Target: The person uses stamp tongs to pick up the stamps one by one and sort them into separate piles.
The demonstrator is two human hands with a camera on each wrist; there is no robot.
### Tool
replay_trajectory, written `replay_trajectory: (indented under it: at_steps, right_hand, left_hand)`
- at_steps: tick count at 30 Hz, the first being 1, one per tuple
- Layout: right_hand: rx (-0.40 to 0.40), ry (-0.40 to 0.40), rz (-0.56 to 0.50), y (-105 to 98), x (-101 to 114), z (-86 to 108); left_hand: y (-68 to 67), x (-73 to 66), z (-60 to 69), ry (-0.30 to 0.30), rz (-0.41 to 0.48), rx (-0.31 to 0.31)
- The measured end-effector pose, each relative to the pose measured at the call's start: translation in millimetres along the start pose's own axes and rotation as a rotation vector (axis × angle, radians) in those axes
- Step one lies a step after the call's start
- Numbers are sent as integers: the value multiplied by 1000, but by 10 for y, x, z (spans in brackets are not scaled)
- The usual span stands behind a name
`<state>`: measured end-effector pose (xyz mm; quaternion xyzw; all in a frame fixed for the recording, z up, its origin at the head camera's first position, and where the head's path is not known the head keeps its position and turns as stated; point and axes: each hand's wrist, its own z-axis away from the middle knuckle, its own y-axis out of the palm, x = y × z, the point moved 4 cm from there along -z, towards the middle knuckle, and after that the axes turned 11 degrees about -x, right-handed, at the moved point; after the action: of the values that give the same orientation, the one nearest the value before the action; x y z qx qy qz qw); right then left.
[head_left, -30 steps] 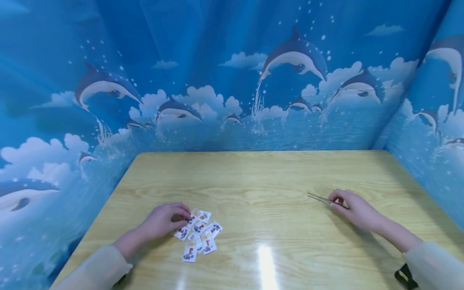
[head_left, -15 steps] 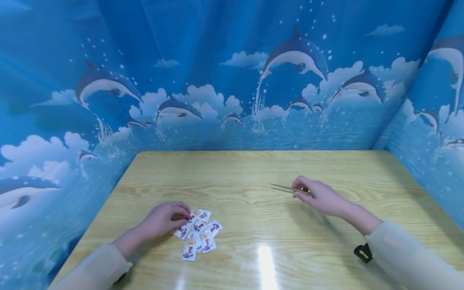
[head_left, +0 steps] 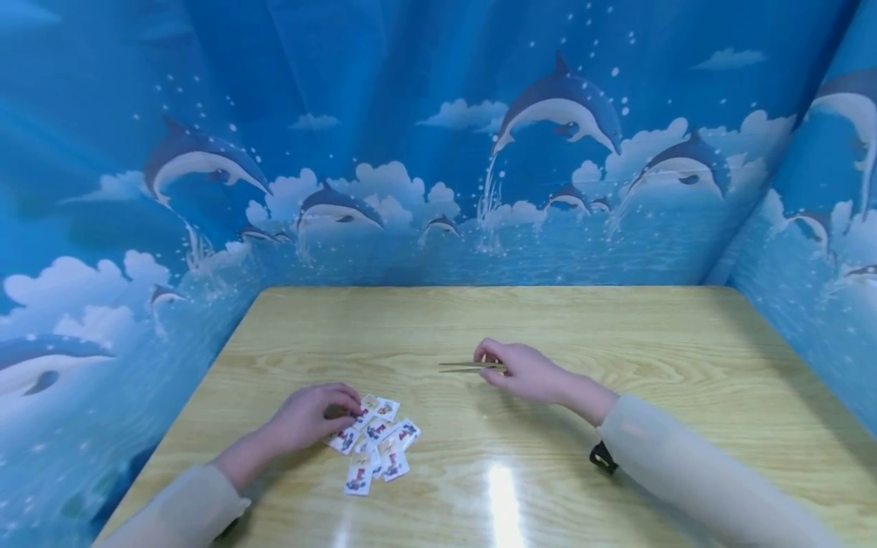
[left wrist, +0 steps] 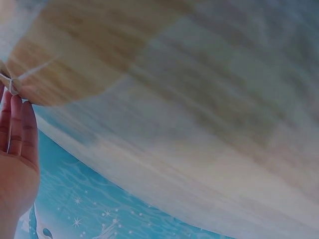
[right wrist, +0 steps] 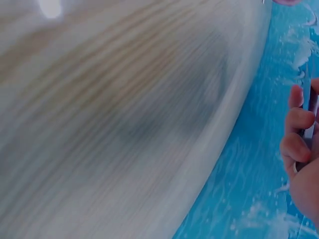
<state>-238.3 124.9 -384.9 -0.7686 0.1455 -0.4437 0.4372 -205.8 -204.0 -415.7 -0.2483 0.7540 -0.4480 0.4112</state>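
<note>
Several small white cards with coloured cartoon prints (head_left: 393, 459) lie in an overlapping cluster on the table, left of centre in the head view. At the cluster's upper left edge my left hand (head_left: 308, 417) rests, its fingertips touching the cards. The left wrist view shows that hand (left wrist: 19, 159) with its fingers fairly straight, tips at a card edge. My right hand (head_left: 527, 371) grips thin metal tweezers (head_left: 479, 364) above the table, tips pointing left and slightly apart. In the right wrist view, fingers of the right hand (right wrist: 305, 181) curl round the tweezers, partly hidden.
The wood-patterned table (head_left: 384, 327) has a bright light reflection near its front edge. A blue curtain printed with dolphins and clouds (head_left: 411, 243) stands behind the table and along its sides. A black strap item (head_left: 603, 458) sits under the right sleeve.
My right hand has moved far left across the table with the tweezers, which have swung to lie more level. My left hand and the cards have stayed in place.
</note>
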Motion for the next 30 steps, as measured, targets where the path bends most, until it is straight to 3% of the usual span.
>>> replay_trajectory:
  at_steps: [12,20,30]
  right_hand:
    - [79,-56,89,342,238,-335]
    - [150,-61,103,551,380,-453]
    - [175,-141,150,713,466,-540]
  left_hand:
    - [-4,2,-4,8,-3,8]
    - [13,15,10,-5,4,14]
    - [29,25,4,-14,-2,10]
